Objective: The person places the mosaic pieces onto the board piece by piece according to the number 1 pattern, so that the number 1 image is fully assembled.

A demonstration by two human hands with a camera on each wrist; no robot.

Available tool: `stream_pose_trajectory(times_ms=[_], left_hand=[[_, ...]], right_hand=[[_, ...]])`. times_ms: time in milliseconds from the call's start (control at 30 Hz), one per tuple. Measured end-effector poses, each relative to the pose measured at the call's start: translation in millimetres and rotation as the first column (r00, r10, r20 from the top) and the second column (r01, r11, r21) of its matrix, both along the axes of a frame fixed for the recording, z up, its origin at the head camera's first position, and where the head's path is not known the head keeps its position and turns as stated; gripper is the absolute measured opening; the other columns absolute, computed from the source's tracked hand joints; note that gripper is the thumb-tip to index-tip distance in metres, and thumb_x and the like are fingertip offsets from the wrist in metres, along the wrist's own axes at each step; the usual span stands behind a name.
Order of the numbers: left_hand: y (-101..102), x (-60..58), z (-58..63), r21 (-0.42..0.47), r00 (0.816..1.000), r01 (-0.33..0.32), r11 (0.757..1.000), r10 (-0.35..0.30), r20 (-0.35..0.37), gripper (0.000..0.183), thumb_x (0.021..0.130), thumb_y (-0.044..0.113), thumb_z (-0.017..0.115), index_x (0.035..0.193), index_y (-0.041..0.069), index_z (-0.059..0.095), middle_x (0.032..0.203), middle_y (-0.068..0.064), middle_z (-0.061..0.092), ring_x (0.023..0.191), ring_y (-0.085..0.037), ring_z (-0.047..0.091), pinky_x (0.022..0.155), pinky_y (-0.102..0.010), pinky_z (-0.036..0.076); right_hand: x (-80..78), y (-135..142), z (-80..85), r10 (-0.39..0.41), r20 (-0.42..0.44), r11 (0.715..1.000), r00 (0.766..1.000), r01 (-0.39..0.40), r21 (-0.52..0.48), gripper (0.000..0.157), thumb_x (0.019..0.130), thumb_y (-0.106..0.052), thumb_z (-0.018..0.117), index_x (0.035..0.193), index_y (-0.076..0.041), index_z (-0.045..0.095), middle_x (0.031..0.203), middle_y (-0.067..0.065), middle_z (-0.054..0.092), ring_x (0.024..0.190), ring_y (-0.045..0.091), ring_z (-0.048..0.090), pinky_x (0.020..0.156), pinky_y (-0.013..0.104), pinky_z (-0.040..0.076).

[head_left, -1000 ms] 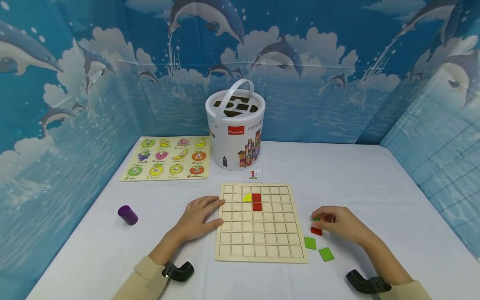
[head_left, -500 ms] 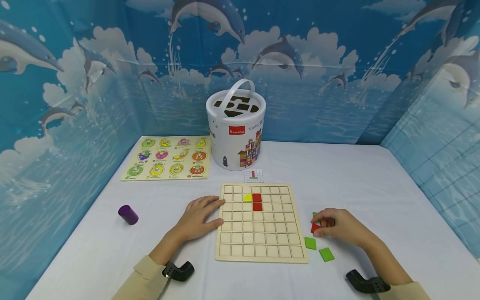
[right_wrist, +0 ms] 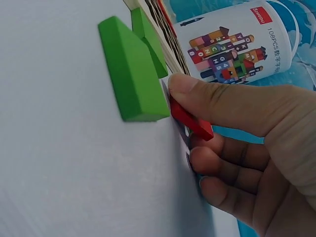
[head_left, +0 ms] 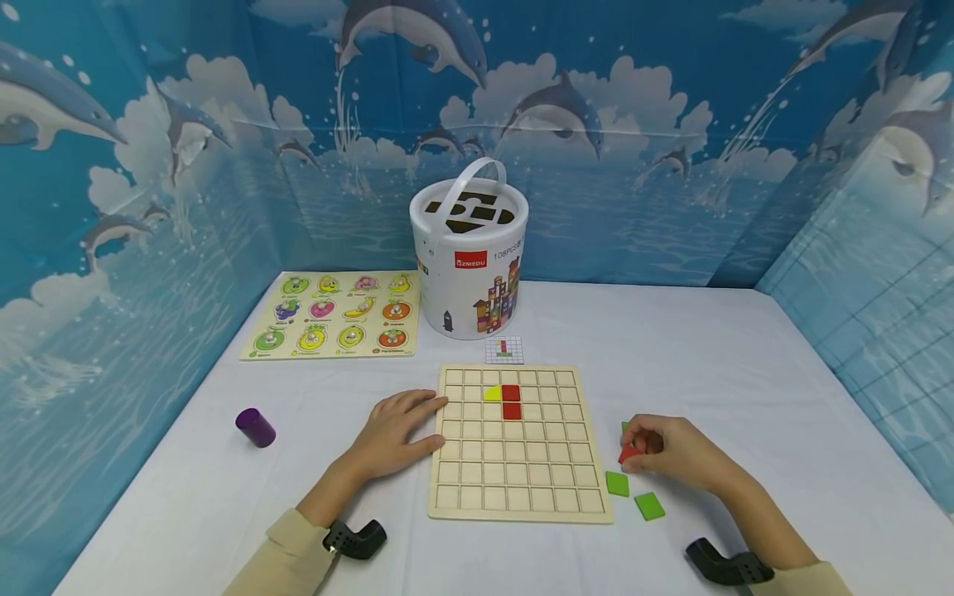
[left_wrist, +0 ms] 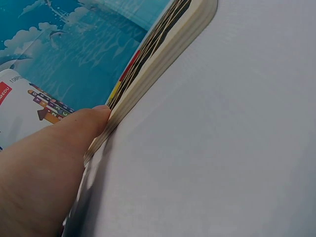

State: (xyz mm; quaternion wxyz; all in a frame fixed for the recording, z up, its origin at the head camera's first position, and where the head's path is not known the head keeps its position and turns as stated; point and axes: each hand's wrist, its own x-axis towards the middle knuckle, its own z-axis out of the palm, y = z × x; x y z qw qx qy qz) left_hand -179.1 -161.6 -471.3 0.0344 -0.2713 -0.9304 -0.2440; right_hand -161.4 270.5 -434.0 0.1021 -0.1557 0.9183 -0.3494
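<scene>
Between thumb and fingers, my right hand (head_left: pixel 674 451) pinches a red tile (right_wrist: pixel 191 120), low over the table to the right of the wooden grid board (head_left: pixel 529 474). One green tile (head_left: pixel 625 427) shows partly behind the fingertips. Two more, a green tile (head_left: pixel 617 483) by the board's edge and a green tile (head_left: pixel 650 506) closer to me, lie below the hand. My left hand (head_left: pixel 398 434) rests with extended fingers at the board's left edge, its thumb (left_wrist: pixel 94 121) touching the side. In the grid sit a yellow rounded piece (head_left: pixel 493 394) and two red squares (head_left: pixel 512 411), stacked in one column.
Just behind the board lies a small pattern card (head_left: pixel 504 350). A white lidded bucket (head_left: pixel 465 285) with a handle stands at the back, next to a fruit puzzle board (head_left: pixel 335 314). On the left lies a purple cylinder (head_left: pixel 256 428). A dolphin-print curtain (head_left: pixel 626 215) encloses the table.
My right fingers have shifted slightly toward me, from around the far green tile to the red tile, which they now pinch and tilt. My left hand stays at the board's edge.
</scene>
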Motion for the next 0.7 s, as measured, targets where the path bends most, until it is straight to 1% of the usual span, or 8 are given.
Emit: stream_pose_trajectory(times_ms=[133, 233, 367, 500, 700], left_hand=[[-0.1, 0.0, -0.4, 0.000, 1.000, -0.001, 1.000, 0.001, -0.005, 0.059, 0.094, 0.049, 0.057, 0.145, 0.021, 0.049, 0.147, -0.006, 0.044, 0.137, -0.032, 0.035, 0.109, -0.060, 0.021], [0.1, 0.1, -0.9, 0.003, 1.000, -0.001, 1.000, 0.001, -0.009, 0.059, 0.094, 0.049, 0.057, 0.145, 0.021, 0.049, 0.147, -0.006, 0.045, 0.137, -0.032, 0.035, 0.109, -0.061, 0.021], [0.5, 0.4, -1.0, 0.005, 1.000, -0.002, 1.000, 0.002, -0.007, 0.059, 0.094, 0.049, 0.057, 0.145, 0.021, 0.049, 0.147, -0.006, 0.044, 0.137, -0.032, 0.034, 0.108, -0.061, 0.021], [0.5, 0.2, -1.0, 0.003, 1.000, 0.001, 1.000, -0.001, -0.008, 0.059, 0.094, 0.049, 0.057, 0.145, 0.021, 0.049, 0.147, -0.006, 0.044, 0.137, -0.032, 0.035, 0.108, -0.061, 0.021], [-0.3, -0.9, -1.2, -0.016, 1.000, 0.000, 1.000, 0.000, -0.005, 0.060, 0.094, 0.050, 0.057, 0.146, 0.021, 0.048, 0.147, -0.006, 0.044, 0.137, -0.032, 0.035, 0.109, -0.060, 0.022]], right_hand=[[0.1, 1.7, -1.1, 0.010, -0.017, 1.000, 1.000, -0.010, -0.020, 0.024, 0.078, -0.023, 0.083, 0.090, -0.014, 0.065, 0.074, -0.002, 0.053, 0.066, 0.012, 0.049, 0.057, 0.024, 0.042], [0.0, 3.1, -2.4, 0.012, -0.011, 0.998, 1.000, -0.013, -0.058, 0.018, 0.084, -0.022, 0.078, 0.090, -0.012, 0.065, 0.072, 0.000, 0.056, 0.062, 0.012, 0.051, 0.055, 0.025, 0.044], [-0.7, 3.4, -4.6, -0.024, 0.020, 0.994, 0.999, 0.026, -0.111, 0.013, 0.089, -0.019, 0.073, 0.091, -0.010, 0.066, 0.074, 0.002, 0.059, 0.062, 0.014, 0.055, 0.054, 0.027, 0.049], [-2.3, 3.5, -6.8, -0.067, 0.049, 0.986, 0.997, 0.074, -0.148, 0.013, 0.090, -0.017, 0.072, 0.093, -0.007, 0.066, 0.077, 0.005, 0.060, 0.063, 0.017, 0.059, 0.054, 0.028, 0.052], [-5.1, 2.2, -8.2, -0.084, 0.060, 0.978, 0.995, 0.094, -0.185, 0.014, 0.090, -0.016, 0.071, 0.096, -0.004, 0.066, 0.080, 0.007, 0.061, 0.063, 0.020, 0.060, 0.055, 0.029, 0.052]])
